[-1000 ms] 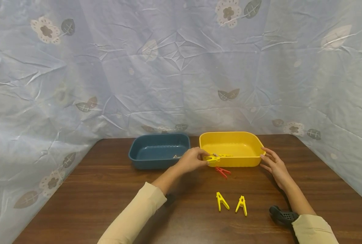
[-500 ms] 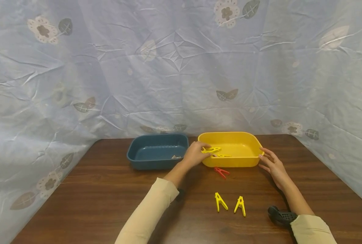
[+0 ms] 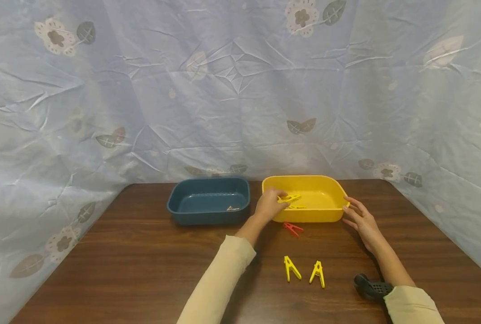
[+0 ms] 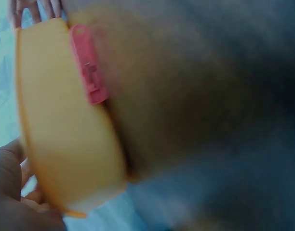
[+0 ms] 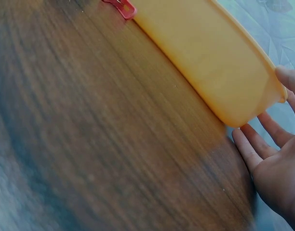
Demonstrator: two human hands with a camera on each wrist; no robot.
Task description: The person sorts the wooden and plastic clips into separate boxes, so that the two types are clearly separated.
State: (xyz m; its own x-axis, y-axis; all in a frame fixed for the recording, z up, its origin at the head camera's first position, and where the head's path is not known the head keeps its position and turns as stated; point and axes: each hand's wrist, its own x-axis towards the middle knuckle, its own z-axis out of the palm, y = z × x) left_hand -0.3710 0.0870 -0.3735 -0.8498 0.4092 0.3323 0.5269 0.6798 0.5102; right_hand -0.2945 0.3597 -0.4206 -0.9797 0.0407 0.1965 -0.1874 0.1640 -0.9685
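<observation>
In the head view my left hand [image 3: 270,203] reaches over the near left side of the yellow basin [image 3: 309,216] and pinches a yellow clothespin [image 3: 292,198]. Another yellow clothespin [image 3: 297,207] lies inside the basin beneath it. The left wrist view shows part of that hand [image 4: 22,192] by the rim; the held clothespin is hidden there. My right hand [image 3: 363,224] touches the basin's right end with fairly straight fingers, the thumb [image 5: 288,79] at the rim. A red clothespin [image 3: 293,229] rests on the table against the basin's front.
Two yellow clothespins [image 3: 292,268] [image 3: 317,274] lie nearer on the brown wooden table [image 3: 143,270]. Left of the yellow basin stands a dark blue basin [image 3: 208,219] with a small pale item [image 3: 232,208] inside. A patterned curtain [image 3: 240,90] hangs behind the table.
My left hand has carried the yellow clothespin from the front of the yellow basin up and right, over its rim. The right hand has stayed at the basin's right end.
</observation>
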